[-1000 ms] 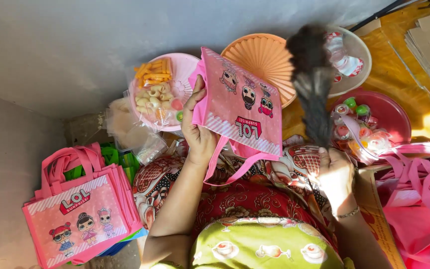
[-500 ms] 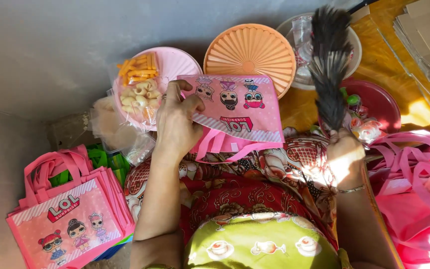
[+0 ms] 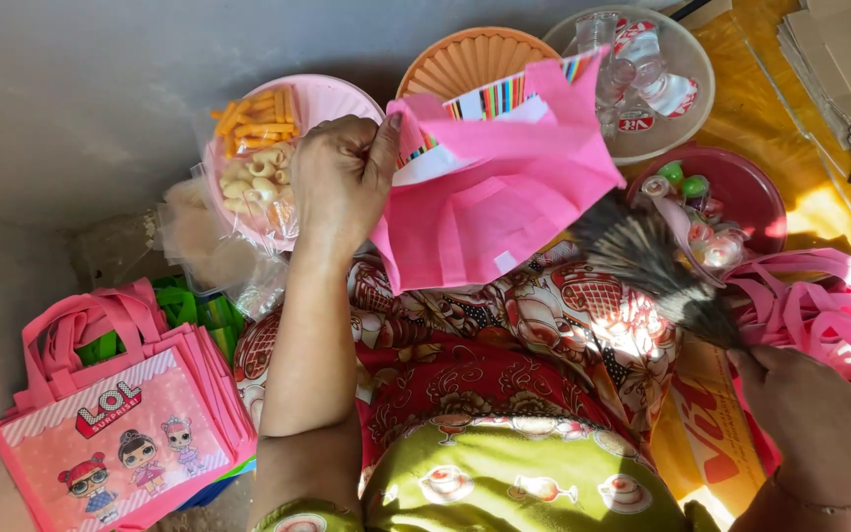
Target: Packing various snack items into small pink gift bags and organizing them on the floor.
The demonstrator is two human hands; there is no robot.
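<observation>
My left hand (image 3: 339,177) grips the top edge of a small pink fabric bag (image 3: 499,182), held over my lap with its plain side toward me and a striped lining showing at its mouth. My right hand (image 3: 808,419) holds the handle of a dark bristle brush (image 3: 647,261), whose bristles fan out just below the bag's right corner. A patterned red cloth (image 3: 504,335) covers my lap beneath both.
A stack of pink cartoon-printed bags (image 3: 120,424) lies at lower left, more pink bags (image 3: 844,305) at right. Behind are a pink plate of bagged snacks (image 3: 258,158), an orange ribbed plate (image 3: 470,59), a clear bowl of cups (image 3: 642,69) and a red bowl of small sweets (image 3: 721,202).
The bag has been turned over from its printed side to its plain back. The brush has swung down from upright to lie beside the bag's lower right corner.
</observation>
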